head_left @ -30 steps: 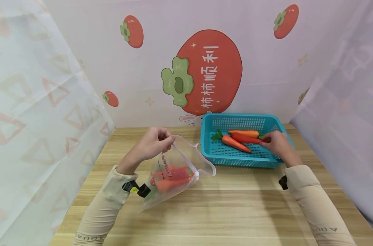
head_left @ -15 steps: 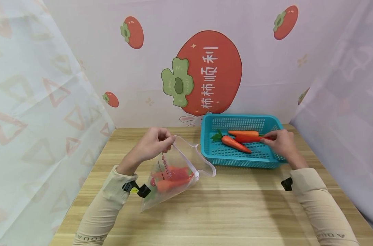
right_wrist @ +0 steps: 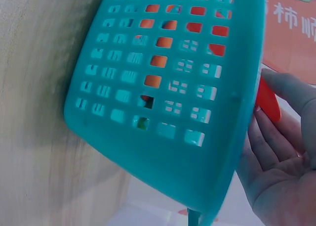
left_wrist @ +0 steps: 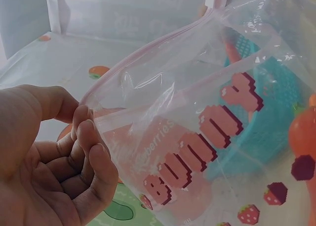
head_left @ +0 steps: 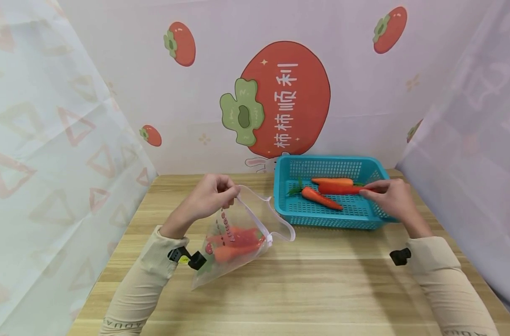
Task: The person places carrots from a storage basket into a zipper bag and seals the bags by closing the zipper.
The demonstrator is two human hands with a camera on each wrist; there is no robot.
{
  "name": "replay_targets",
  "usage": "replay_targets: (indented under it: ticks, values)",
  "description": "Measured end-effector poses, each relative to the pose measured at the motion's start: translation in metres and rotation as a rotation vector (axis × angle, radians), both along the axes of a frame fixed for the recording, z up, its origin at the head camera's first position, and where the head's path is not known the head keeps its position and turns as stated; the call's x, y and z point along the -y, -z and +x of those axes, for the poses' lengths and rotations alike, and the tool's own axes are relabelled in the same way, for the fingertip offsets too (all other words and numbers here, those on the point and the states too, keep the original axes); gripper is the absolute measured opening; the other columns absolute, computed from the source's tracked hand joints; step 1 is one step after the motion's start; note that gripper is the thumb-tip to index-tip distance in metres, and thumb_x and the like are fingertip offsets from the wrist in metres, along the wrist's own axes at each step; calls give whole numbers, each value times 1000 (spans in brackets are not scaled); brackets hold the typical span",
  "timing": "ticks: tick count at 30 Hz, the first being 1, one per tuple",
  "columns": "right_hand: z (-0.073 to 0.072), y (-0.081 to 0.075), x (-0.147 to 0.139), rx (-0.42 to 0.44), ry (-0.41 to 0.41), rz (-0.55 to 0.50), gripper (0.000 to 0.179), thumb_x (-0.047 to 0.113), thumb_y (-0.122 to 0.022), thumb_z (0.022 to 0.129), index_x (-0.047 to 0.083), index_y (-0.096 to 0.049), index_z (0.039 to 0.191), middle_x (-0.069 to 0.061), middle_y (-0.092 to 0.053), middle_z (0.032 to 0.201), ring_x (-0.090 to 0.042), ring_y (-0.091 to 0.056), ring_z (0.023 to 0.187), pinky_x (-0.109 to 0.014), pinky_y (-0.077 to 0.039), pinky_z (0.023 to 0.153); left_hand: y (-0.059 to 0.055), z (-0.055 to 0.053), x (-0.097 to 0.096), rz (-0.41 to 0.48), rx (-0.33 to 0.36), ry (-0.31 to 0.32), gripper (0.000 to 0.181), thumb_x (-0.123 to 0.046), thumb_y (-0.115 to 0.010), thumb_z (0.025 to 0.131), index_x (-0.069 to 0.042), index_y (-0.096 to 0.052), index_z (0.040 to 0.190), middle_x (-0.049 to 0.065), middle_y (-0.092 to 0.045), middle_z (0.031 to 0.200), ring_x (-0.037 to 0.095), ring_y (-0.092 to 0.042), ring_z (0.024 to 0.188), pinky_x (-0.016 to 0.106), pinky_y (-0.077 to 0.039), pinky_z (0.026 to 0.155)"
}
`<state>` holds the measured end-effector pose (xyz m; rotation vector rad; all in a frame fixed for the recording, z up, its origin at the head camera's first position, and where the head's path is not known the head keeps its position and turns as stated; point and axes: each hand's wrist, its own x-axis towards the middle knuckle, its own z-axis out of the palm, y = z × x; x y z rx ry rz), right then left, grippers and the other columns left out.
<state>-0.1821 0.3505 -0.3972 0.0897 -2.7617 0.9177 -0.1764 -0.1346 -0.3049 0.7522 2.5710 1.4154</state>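
The red vegetable [head_left: 340, 189], probably a pepper though fingers hide one end, slants within the turquoise basket [head_left: 330, 220] beside two carrots [head_left: 322, 199]. The right grip [head_left: 391, 198] pinches its end, thumb and fingers nearly together; the right wrist view shows that end at the rim. The left grip [head_left: 214, 193] pinches the edge of a clear bag [head_left: 238, 218] of vegetables on the bench [head_left: 313, 284]. The left wrist view makes out "BUNNY" and smaller "berries" on it. The backdrop [head_left: 187, 93] reads 柿柿顺利.

Bag [head_left: 241, 215]: glossy film | basket [head_left: 334, 222]: smooth plastic | table [head_left: 313, 289]: wood-grained
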Motion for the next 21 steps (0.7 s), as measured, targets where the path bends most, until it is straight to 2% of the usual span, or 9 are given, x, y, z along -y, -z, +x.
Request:
replay_targets:
  ticks: [7, 14, 21]
  values:
    - [7, -7, -6, 60, 0, -60, 46, 47, -75, 97, 6, -80, 116, -17, -78, 109, -2, -60, 80, -25, -54, 65, 1, -1, 1, -7, -8, -1, 25, -12, -62, 103, -4, -67, 80, 1, -59, 65, 13, -53, 58, 23, -42, 51]
    - [12, -12, -8, 101, -28, -121, 47, 47, -76, 96, 7, -79, 119, -7, -81, 104, 5, -62, 84, -22, -55, 70, 1, 0, 0, -11, -8, -3, 24, -10, -61, 102, -4, -67, 79, 1, -58, 65, 15, -54, 59, 23, -43, 51]
    - [18, -17, -5, 100, -70, -147, 42, 44, -77, 96, 8, -80, 117, 1, -82, 96, 0, -64, 84, -26, -55, 66, 1, -1, 0, -12, -6, -6, 25, -11, -62, 103, -4, -67, 79, 1, -60, 66, 14, -54, 59, 23, -43, 52]
